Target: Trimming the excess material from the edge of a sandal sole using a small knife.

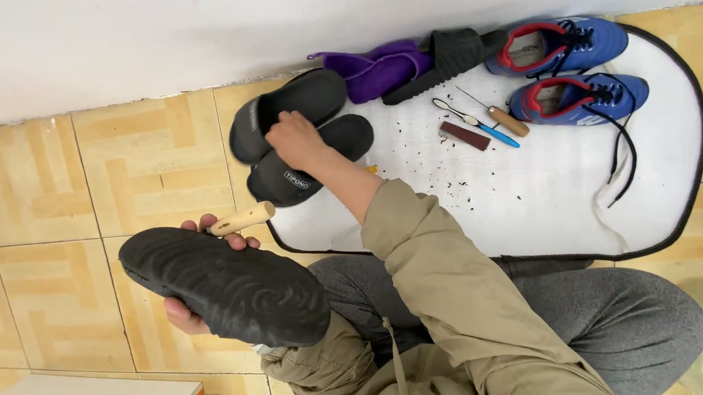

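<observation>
From the head view I saw the left hand point(197, 282) clamped round a black slipper point(224, 286), sole turned up towards the camera. Its long axis ran from upper left to lower right, the near end over my knee. The same hand pinned a wooden handle point(242, 218) against the slipper's far edge; the handle pointed up and right, and I could not see what tip it carried, since the slipper hid that end.

The right hand point(295, 139) had reached forward and to the left, well apart from the left hand. It rested on a pair of black slides point(291, 133) lying side by side at the mat's point(523, 203) left edge. The slides' long axes ran from lower left to upper right, nearly in line with my forearm. The fingers curled down over the strap of the nearer slide, probably gripping it, but the back of the hand covered them and I could not tell whether they had closed.

So the slides lay straight ahead of the right hand and up and right of the held slipper, across bare tile; the right hand was the nearer by far.

Farther back on the mat lay a purple slipper point(375, 70), a pair of blue shoes point(574, 69), an awl point(502, 117) and a dark block point(464, 135), all untouched.
</observation>
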